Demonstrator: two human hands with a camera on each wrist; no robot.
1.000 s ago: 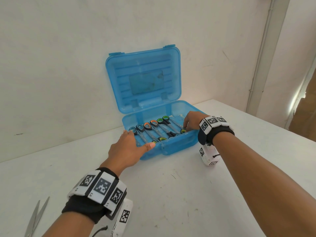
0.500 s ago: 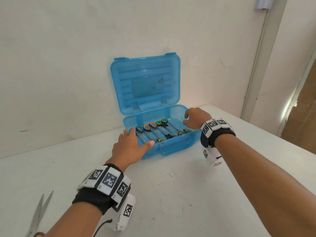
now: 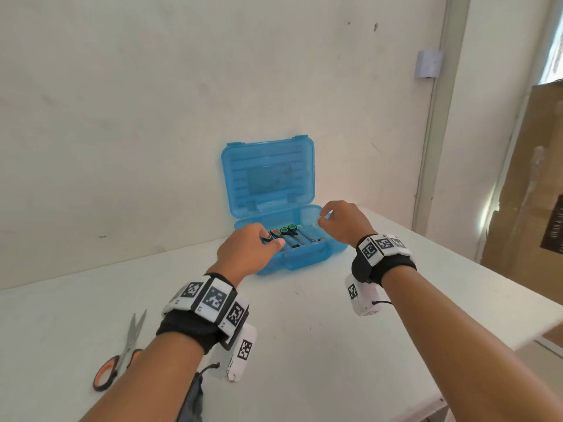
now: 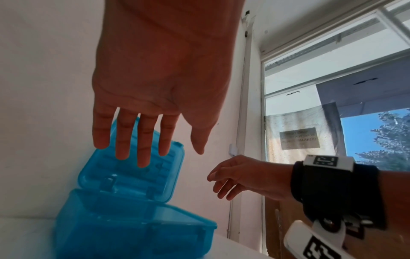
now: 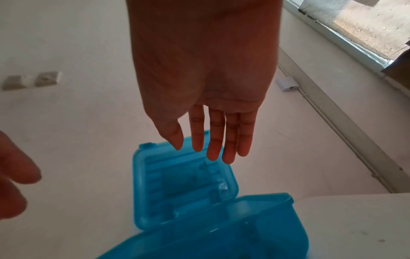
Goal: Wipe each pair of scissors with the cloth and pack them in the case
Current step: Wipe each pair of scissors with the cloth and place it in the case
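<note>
So, left to right: at the lower left of the head view there's one orange-handled pair of scissors (image 3: 120, 357) lying on the white tabletop (image 3: 304, 345), well apart from everything, not packed yet. Right at the bottom edge a bit of dark grey fabric (image 3: 193, 400) peeks out by our left forearm, maybe the cloth, can't really tell. Moving toward the middle, our left hand (image 3: 246, 254) was resting on the front left corner of the case a second ago, and now it's lifted off and hovers over that corner; in the left wrist view the fingers (image 4: 142, 140) hang straight and spread, so the grip is wide and empty. The blue case (image 3: 307, 258) sits mid-frame against the wall, lid standing up, with a row of small scissors (image 3: 288, 236) (orange, green and dark handles) already lying in the tray. Then our right hand (image 3: 342, 222), which had been down at the right end of that row, has come up as well and floats above the right side of the case, fingers loose and holding nothing. The way we read it, that batch is settled in and both hands are freeing up for the leftover pair, which would still need its wipe. Room-wise: plain off-white wall (image 3: 152, 117) behind, a small white box (image 3: 428, 63) on the wall at upper right, a door or window frame next to it, and brown cardboard (image 3: 527, 208) at the far right edge.
</note>
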